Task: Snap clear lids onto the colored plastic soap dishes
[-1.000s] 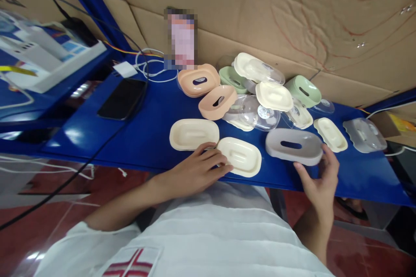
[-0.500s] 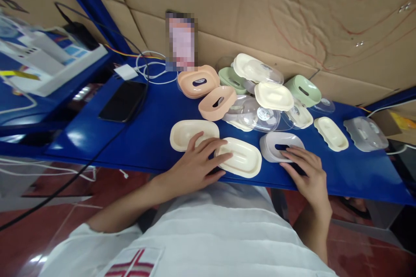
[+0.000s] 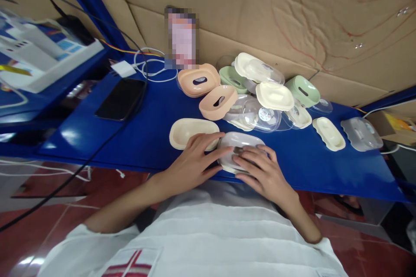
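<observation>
A pale grey soap dish insert (image 3: 241,139) with a slot in its middle sits over a cream soap dish base (image 3: 229,169) near the table's front edge. Most of that base is hidden beneath it. My right hand (image 3: 264,171) grips the grey insert from the right, its fingers lying across the top. At the left end, my left hand (image 3: 193,160) holds the pair with fingertips on the rim. Another cream soap dish base (image 3: 182,132) lies just behind my left hand, partly covered by the fingers.
Peach soap dish parts (image 3: 216,104), a green one (image 3: 303,90) and clear lids (image 3: 260,114) are heaped at the back. A cream base (image 3: 329,134) and a clear cover (image 3: 362,134) lie on the right. A black phone (image 3: 121,99) and a white charger (image 3: 123,69) lie left.
My right hand has brought the grey insert leftward from the table onto the cream base. My left hand has stayed by the base's left end.
</observation>
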Demonstrator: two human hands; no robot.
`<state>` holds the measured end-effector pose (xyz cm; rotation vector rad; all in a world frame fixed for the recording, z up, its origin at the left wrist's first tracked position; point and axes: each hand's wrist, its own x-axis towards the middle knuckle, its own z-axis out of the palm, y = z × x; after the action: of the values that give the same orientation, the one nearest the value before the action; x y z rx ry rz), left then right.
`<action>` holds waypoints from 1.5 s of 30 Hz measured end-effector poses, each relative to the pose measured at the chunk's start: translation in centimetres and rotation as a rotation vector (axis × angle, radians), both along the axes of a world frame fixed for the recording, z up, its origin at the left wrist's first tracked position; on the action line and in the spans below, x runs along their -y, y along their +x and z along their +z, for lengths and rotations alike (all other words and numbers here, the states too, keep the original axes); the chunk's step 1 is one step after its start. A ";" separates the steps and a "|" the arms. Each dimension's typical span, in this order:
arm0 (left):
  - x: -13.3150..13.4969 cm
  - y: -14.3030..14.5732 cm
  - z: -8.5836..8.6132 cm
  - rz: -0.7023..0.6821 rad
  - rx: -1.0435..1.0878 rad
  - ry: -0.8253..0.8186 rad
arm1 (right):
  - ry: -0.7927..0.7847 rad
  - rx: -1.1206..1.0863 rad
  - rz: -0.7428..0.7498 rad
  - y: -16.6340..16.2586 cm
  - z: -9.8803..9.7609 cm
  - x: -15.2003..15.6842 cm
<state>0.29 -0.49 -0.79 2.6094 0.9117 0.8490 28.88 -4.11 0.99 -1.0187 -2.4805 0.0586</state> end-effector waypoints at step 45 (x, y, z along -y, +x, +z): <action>0.1 0.3 0.4 -0.044 -0.041 0.094 | 0.037 -0.185 -0.526 4.8 -0.5 -2.9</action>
<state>0.56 -0.58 -0.37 2.7260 0.8404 0.8502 33.69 -1.20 0.51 -1.5375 -1.9761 -0.0559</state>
